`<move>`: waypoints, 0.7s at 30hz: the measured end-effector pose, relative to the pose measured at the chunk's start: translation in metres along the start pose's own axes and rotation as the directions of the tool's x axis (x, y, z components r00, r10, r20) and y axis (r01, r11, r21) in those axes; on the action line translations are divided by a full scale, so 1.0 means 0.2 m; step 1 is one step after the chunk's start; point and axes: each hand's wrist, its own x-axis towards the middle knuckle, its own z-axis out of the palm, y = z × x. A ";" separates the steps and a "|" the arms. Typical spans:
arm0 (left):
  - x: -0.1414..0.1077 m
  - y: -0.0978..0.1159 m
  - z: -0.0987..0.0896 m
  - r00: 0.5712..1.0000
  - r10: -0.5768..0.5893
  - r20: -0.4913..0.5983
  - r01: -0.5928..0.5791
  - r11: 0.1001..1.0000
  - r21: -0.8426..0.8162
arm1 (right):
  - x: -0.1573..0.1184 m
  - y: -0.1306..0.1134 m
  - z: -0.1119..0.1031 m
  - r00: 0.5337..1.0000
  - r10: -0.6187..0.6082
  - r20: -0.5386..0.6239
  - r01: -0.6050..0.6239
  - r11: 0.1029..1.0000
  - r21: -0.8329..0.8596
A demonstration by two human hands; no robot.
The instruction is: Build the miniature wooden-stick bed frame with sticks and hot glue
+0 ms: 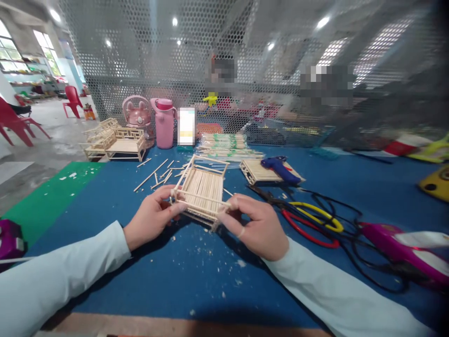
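A small frame of pale wooden sticks, with a slatted base and raised rails, is held above the blue table. My left hand pinches its left front corner between thumb and fingers. At the right front corner, my right hand has thumb and fingers closed on the end of the front rail. Loose stick pieces lie behind my left hand. A blue glue gun rests on a slatted stick panel to the right.
Finished stick furniture, a pink bottle, a phone and bundled sticks stand or lie at the back. Scissors, black cables and a purple device lie on the right. A perforated metal screen rises behind.
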 end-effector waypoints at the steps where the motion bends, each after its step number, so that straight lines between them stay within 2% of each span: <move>1: 0.00 0.00 0.01 1.000 -0.003 0.021 0.003 1.000 -0.006 | 0.00 0.00 -0.01 1.000 -0.001 -0.009 0.001 1.000 -0.015; 4: -0.02 -0.01 0.02 0.994 -0.001 0.112 0.004 1.000 -0.029 | 0.01 0.02 -0.03 0.999 0.027 -0.026 -0.029 0.998 -0.048; 6: -0.02 -0.01 0.02 0.990 0.017 0.140 -0.014 1.000 -0.023 | 0.01 0.04 -0.04 0.998 0.067 0.014 -0.067 0.998 -0.018; 9: -0.01 -0.01 0.02 0.993 0.049 0.111 -0.052 0.998 0.024 | 0.00 0.08 -0.05 0.980 0.140 0.142 -0.156 0.982 0.104; 11: 0.00 -0.02 0.01 0.995 0.067 0.080 -0.072 0.995 0.068 | -0.01 0.11 -0.06 0.972 0.172 0.162 -0.201 0.962 0.185; 14: -0.01 -0.02 0.01 0.995 0.090 0.050 -0.095 0.991 0.096 | -0.01 0.14 -0.07 0.972 0.235 0.027 -0.235 0.941 0.245; 16: -0.01 -0.02 0.01 0.997 0.076 0.025 -0.078 0.995 0.066 | 0.00 0.15 -0.07 0.955 0.284 -0.083 -0.258 0.937 0.237; 21: 0.00 -0.01 0.01 0.985 0.040 -0.169 -0.045 0.999 -0.024 | 0.04 0.12 -0.07 0.922 0.291 -0.255 -0.284 0.957 0.065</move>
